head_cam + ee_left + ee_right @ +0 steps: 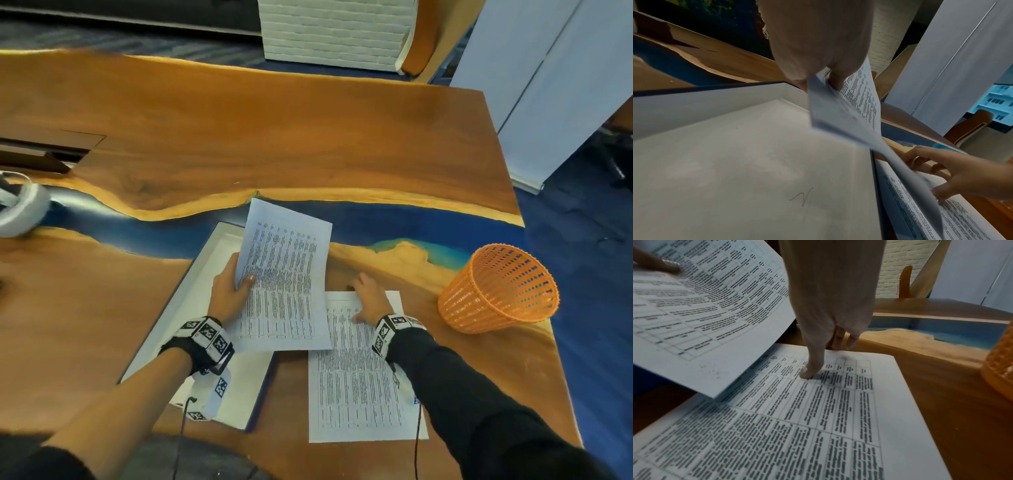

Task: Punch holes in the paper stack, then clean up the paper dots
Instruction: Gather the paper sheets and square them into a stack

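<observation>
Even, soft indoor light, dimmer wrist views, wide-angle bending at edges, motion blur on the lifted sheet [840, 113].

Blue carpet [582, 240] surrounds wooden table [274, 137] (blue resin strip); white brick pillar [335, 31] beyond it.

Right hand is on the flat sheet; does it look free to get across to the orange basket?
Probably yes. The right hand rests on the flat sheet holding nothing, and only bare table lies between it and the orange basket.

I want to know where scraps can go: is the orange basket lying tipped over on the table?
No, the orange basket stands upright on the table, open mouth up.
</observation>
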Demonstrator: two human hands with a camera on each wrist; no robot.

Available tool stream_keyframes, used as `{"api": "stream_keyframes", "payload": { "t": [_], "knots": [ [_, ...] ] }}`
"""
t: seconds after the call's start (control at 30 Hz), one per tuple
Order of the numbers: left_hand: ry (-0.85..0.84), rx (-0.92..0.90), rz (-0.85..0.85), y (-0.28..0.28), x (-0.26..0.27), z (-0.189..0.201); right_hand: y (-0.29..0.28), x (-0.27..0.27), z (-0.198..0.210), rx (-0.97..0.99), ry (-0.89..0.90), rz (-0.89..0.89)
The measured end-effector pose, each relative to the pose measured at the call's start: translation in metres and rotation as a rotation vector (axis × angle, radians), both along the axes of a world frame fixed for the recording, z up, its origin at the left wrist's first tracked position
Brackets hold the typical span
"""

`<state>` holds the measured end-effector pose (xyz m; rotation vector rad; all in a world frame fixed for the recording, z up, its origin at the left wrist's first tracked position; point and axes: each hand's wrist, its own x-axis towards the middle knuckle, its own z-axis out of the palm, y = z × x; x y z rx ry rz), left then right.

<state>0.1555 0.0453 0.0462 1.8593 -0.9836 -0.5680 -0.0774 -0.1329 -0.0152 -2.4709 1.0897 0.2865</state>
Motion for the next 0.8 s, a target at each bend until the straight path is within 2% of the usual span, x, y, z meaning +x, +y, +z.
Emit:
{"api": "stream_keyframes", "payload": {
  "t": [0.1,0.33,0.53,0.67,0.8],
  "knots": [
    [0.004,0.000,0.008,0.000,0.000,0.000,0.001,0.004,0.002,0.042,0.056,-0.020],
    [0.003,-0.007,0.003,-0.004,-0.002,0.004,0.002,-0.004,-0.006,0.169,-0.023,-0.146],
    [0.003,-0.021,0.019,-0.007,-0.001,0.007,-0.009,-0.036,0.011,0.220,-0.163,-0.259],
    [-0.022,0.001,0.064,-0.008,0.004,0.005,-0.035,-0.061,0.024,0.280,-0.122,-0.160],
    [-0.068,0.008,0.062,-0.010,0.004,0.002,-0.045,-0.059,0.056,0.366,-0.158,0.013]
  ]
}}
